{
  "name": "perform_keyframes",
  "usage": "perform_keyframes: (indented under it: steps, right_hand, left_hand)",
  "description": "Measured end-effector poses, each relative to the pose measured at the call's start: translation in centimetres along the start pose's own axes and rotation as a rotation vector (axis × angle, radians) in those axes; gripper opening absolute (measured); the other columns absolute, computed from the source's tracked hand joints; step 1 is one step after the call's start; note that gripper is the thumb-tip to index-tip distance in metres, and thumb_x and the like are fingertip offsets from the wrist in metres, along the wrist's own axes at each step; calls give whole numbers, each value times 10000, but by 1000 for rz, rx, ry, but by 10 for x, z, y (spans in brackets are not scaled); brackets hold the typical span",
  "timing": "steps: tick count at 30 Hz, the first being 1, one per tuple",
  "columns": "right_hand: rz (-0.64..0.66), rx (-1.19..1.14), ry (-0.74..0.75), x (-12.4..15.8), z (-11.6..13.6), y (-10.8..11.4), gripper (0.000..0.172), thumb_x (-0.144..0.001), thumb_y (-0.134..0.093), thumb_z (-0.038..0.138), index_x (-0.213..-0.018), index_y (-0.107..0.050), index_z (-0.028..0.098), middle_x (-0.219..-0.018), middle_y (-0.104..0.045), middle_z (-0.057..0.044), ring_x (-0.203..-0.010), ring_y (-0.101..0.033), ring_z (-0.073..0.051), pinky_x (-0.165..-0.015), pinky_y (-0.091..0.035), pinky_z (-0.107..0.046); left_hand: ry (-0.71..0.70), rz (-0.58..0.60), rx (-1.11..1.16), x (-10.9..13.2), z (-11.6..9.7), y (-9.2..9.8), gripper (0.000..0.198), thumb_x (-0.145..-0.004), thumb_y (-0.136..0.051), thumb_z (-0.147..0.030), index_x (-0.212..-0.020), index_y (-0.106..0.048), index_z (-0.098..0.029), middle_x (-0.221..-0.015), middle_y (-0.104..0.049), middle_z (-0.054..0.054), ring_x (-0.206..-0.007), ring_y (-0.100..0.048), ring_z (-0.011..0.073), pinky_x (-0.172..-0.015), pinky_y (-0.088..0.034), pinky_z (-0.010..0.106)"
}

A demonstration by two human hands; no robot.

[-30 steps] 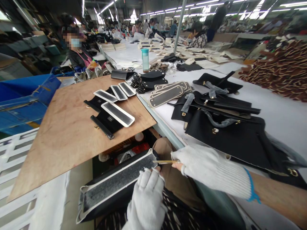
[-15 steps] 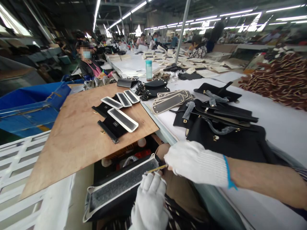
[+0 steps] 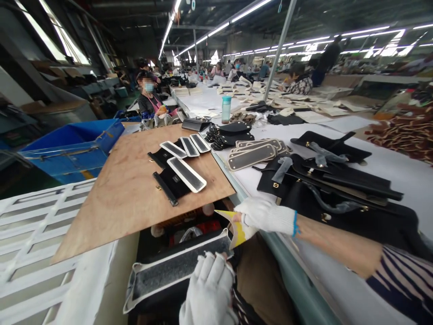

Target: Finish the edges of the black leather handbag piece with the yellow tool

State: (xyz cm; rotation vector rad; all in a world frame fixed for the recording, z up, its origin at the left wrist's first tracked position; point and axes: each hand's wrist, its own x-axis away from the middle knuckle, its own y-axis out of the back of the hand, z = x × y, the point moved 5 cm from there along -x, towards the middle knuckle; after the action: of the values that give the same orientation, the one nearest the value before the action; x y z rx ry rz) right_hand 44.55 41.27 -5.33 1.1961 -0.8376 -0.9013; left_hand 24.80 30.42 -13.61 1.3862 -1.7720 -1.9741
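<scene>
My left hand, in a white glove, grips the near edge of a long black panel with a white border, held low over my lap below the table edge. My right hand, also gloved, is pinched on a yellow strip that curls up from the panel's right end. Just above the hands, a plywood board carries several similar white-bordered panels lying on black leather pieces.
On the white table to the right lie black leather bag parts, a stack of bordered panels and a teal bottle. A blue bin stands at left. A masked person sits beyond the board; others work further back.
My right hand has lifted up and away from the panel's end, and the thin yellow edge it pinched now shows as a wider curled strip. The view has tilted upward.
</scene>
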Motion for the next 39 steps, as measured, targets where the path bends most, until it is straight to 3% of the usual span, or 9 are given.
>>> perform_keyframes:
  steps: [3, 7, 10, 13, 16, 21, 25, 34, 39]
  right_hand:
    - [84, 8, 68, -24, 7, 3, 335, -913, -575, 415, -731, -757, 202, -599, -653, 0, -536, -550, -130, -526, -281, -268]
    - [127, 49, 114, -41, 16, 1, 354, -930, -556, 430, -781, -772, 193, -746, -740, -52, -676, -646, -181, -578, -325, -290]
    - [128, 94, 75, -48, 19, -8, 482, -978, -458, 478, -801, -782, 167, -764, -753, -103, -704, -680, -224, -597, -364, -306]
    - [131, 142, 46, -54, 18, -19, 601, -994, -376, 548, -812, -792, 155, -751, -748, -147, -705, -691, -264, -616, -411, -328]
    - [132, 173, 53, -58, 18, -28, 655, -987, -336, 601, -822, -801, 170, -750, -747, -161, -699, -690, -282, -635, -451, -353]
    - [130, 188, 83, -56, 22, -30, 682, -974, -332, 631, -792, -804, 174, -726, -740, -172, -661, -677, -308, -588, -459, -389]
    - [133, 181, 96, -49, 27, -29, 642, -982, -361, 606, -773, -797, 183, -699, -737, -163, -637, -664, -293, -579, -450, -384]
    - [103, 205, 109, -46, 30, -27, 613, -987, -402, 569, -743, -787, 159, -675, -727, -149, -617, -664, -259, -553, -383, -335]
    - [99, 221, 106, -41, 33, -22, 621, -997, -391, 565, -749, -782, 151, -678, -726, -134, -641, -681, -241, -546, -341, -310]
  left_hand:
    - [57, -33, 4, -14, -1, 16, 226, -854, -604, -264, -1072, -647, -302, -1142, -755, -52, -1047, -676, 234, -909, -563, 398]
    - [115, -23, 26, -35, 8, 39, 195, -878, -514, -169, -962, -650, -280, -1060, -767, -44, -964, -696, 219, -895, -568, 388]
    - [139, 63, -44, -49, 19, 47, 269, -860, -572, -210, -1117, -648, -228, -1194, -738, 45, -1064, -688, 273, -925, -579, 452]
    - [229, 336, -102, -59, 27, 36, 838, -671, -776, -422, -1392, -503, -92, -1488, -500, 216, -1339, -503, 414, -1060, -493, 576]
    - [317, 599, -58, -66, 27, 24, 1189, -508, -850, -523, -1476, -381, -18, -1567, -346, 275, -1448, -338, 435, -1186, -350, 569]
    - [398, 722, 14, -74, 22, 22, 1074, -564, -828, -533, -1452, -453, -60, -1501, -485, 209, -1373, -440, 426, -1197, -315, 590]
    - [377, 763, 44, -68, 23, 17, 1056, -571, -838, -467, -1462, -440, -62, -1518, -468, 200, -1401, -403, 429, -1214, -289, 587]
    - [371, 710, 110, -64, 25, 14, 822, -726, -689, -541, -1381, -550, -65, -1495, -503, 189, -1394, -425, 427, -1205, -310, 594]
    - [394, 714, 160, -63, 25, 14, 801, -740, -662, -555, -1379, -559, -84, -1496, -511, 165, -1405, -413, 417, -1222, -274, 593]
